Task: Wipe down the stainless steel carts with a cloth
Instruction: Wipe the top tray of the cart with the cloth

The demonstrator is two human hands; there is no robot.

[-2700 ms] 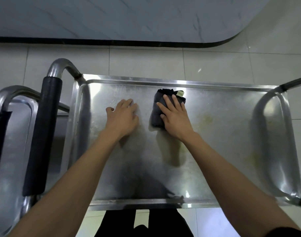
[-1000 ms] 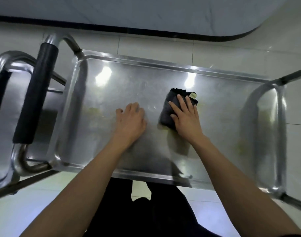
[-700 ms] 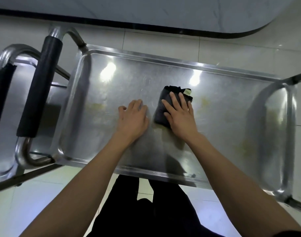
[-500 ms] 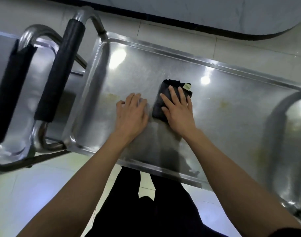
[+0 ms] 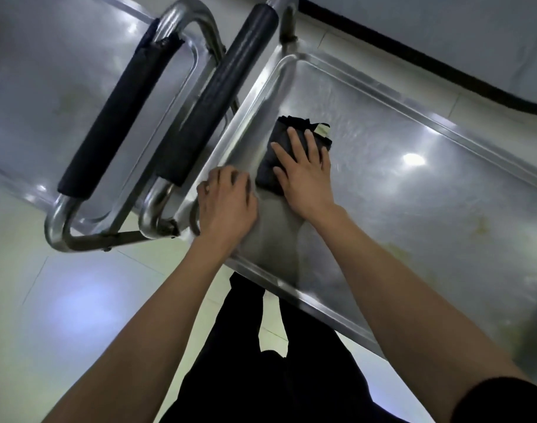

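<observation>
A stainless steel cart (image 5: 419,166) fills the right of the view, its flat top tray tilted across the frame. A folded black cloth (image 5: 287,141) with a small pale tag lies near the tray's left end. My right hand (image 5: 303,175) presses flat on the cloth, fingers spread. My left hand (image 5: 226,203) rests at the tray's near left corner, fingers curled over the rim. A second steel cart (image 5: 47,71) stands to the left.
Two black foam-covered handles (image 5: 218,93) (image 5: 117,117) stand side by side between the carts. Pale floor tiles (image 5: 62,300) lie below. A grey wall with a black baseboard (image 5: 413,65) runs along the far side. My dark trousers are under the tray's near edge.
My right hand has slid the cloth leftward to the tray's left end. My left hand has moved left to the near corner rim. The view has swung left and tilted.
</observation>
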